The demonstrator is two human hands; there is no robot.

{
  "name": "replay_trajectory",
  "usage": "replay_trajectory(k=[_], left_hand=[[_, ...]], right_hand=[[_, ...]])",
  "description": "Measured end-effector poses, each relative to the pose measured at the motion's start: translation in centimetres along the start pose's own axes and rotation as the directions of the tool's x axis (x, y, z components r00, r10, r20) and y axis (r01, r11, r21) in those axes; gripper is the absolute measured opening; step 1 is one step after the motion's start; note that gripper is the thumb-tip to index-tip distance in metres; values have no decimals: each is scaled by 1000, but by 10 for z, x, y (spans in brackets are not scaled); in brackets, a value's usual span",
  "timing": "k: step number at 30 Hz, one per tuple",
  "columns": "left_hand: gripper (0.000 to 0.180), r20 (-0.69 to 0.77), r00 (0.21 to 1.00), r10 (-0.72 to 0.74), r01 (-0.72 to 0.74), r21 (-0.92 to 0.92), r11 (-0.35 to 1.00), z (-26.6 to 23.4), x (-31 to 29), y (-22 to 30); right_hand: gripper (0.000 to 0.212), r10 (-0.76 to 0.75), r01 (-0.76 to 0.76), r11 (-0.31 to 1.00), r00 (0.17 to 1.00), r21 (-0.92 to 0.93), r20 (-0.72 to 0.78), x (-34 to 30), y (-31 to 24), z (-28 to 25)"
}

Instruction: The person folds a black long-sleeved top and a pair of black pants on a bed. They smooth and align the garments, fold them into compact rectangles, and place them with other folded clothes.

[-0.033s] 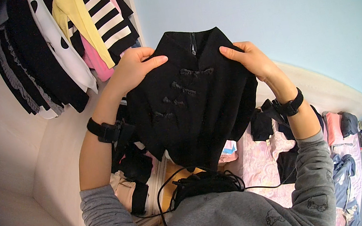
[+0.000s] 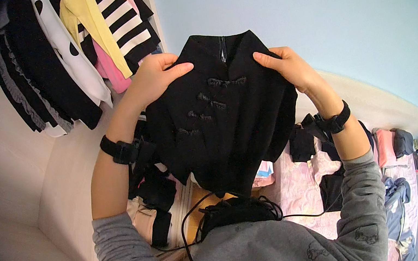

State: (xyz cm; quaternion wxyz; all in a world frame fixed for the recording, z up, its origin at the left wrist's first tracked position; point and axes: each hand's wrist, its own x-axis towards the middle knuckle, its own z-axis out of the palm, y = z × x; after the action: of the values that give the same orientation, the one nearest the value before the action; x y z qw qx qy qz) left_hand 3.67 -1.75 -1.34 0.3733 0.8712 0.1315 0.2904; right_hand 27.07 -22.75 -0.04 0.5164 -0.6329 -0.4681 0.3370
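Note:
A black top [image 2: 230, 127] with a stand-up V collar and dark knotted fastenings down its front hangs spread out before me. Its left shoulder is pinched by my left hand [image 2: 158, 76], thumb on the front of the cloth. My right hand [image 2: 288, 66] grips the other shoulder the same way, fingers hidden behind the fabric. The collar stands up between both hands, with a small tag area showing inside the neck. The lower end of the garment falls toward my body, and its hem is partly hidden near the cords at my chest.
Several garments hang in the open wardrobe at upper left, among them a striped top [image 2: 125, 28] and a yellow one [image 2: 91, 23]. Folded dark clothes [image 2: 156, 192] lie below on a shelf. At right, a bed [image 2: 290, 188] with pink bedding bears piles of clothing. A blue wall [image 2: 281, 2] rises behind.

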Motion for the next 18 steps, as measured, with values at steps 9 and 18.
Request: replay_trajectory(k=[9,18], left_hand=[[41,-28,999,26,-24,76,997,-2,3,12],[39,-72,995,-61,73,176,982,-11,9,37]], right_hand=[[39,-34,32,999,998,-43,-48,1,-5,-2],[47,-90,86,995,993,-51,-75,2,-22,-4]])
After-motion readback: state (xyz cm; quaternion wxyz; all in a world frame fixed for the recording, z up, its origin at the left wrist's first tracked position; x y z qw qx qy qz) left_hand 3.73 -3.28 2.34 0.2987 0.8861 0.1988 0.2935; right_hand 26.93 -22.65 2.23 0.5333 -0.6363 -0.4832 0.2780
